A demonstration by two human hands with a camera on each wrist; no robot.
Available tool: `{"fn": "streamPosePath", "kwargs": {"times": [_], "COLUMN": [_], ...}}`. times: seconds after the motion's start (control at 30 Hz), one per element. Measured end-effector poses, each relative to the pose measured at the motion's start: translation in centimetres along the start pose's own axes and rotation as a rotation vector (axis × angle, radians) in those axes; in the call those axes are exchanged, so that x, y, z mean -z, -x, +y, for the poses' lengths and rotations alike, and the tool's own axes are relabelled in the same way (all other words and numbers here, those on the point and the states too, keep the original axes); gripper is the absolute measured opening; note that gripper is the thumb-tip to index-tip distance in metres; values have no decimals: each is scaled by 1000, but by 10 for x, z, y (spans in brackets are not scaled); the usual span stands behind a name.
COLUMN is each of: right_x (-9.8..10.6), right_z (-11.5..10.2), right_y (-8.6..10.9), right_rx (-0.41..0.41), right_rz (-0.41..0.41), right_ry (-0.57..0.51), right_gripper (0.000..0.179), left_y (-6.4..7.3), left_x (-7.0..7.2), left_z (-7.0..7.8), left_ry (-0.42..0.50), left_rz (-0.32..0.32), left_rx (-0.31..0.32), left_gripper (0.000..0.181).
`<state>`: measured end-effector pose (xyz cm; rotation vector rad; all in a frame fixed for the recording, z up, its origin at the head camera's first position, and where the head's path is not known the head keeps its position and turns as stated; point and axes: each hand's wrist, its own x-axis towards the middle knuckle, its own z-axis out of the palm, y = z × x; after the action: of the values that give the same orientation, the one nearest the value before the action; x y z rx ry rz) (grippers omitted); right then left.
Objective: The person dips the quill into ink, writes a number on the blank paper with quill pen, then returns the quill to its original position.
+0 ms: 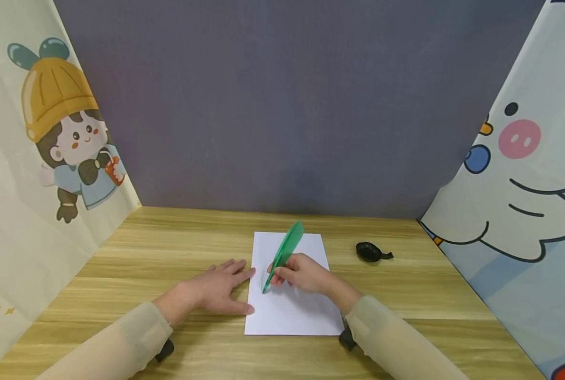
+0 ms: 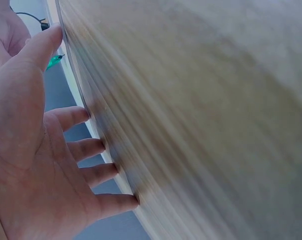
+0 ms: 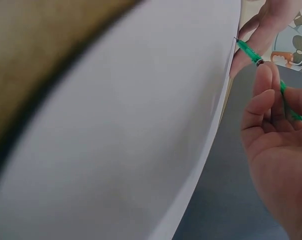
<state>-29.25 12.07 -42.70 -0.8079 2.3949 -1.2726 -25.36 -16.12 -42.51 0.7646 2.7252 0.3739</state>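
My right hand pinches a green feather-shaped pen between thumb and fingers. Its feather end leans up and away, while the tip points down at the white sheet of paper. In the right wrist view the pen has a thin point close to the paper surface. Flat and spread, my left hand rests at the paper's left side, with thumb and fingertips at its edge. The left wrist view shows those fingers straight against the wood tabletop.
A small black rounded object with a short tail lies on the wooden table to the right of the paper. Behind the table rises a grey panel. Cartoon-printed curtains hang on both sides.
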Motion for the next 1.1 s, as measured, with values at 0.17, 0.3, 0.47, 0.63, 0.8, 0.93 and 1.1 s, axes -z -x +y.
{"fn": "streamPosePath", "kwargs": {"times": [0.17,0.3,0.47,0.63,0.8,0.93,1.1], "right_x": [-1,-2,-2,-2,0,0,1], "right_z": [-1,-1,-1,0,0,0,1], "right_y": [4,7,12,16,21,24,28], "right_rx": [6,16,4,-11,-17,-10,-4], "right_rz": [-8,-11,-17,-23,-32,-41,-50], "right_ry": [11,12,7,14,6,2,-2], "right_gripper": [27,27,27,26,26,27,28], "left_y": [0,-1,0,0,1,2,2], "left_x": [-1,-1,0,0,1,2,1], "left_z": [0,-1,-1,0,1,2,2], "left_ry": [-4,-4,-2,1,2,3,0], "left_rz": [1,-1,1,-1,-2,-2,-5], "left_rx": [6,11,5,4,8,4,9], "left_gripper": [102,102,102,102,101,102,102]}}
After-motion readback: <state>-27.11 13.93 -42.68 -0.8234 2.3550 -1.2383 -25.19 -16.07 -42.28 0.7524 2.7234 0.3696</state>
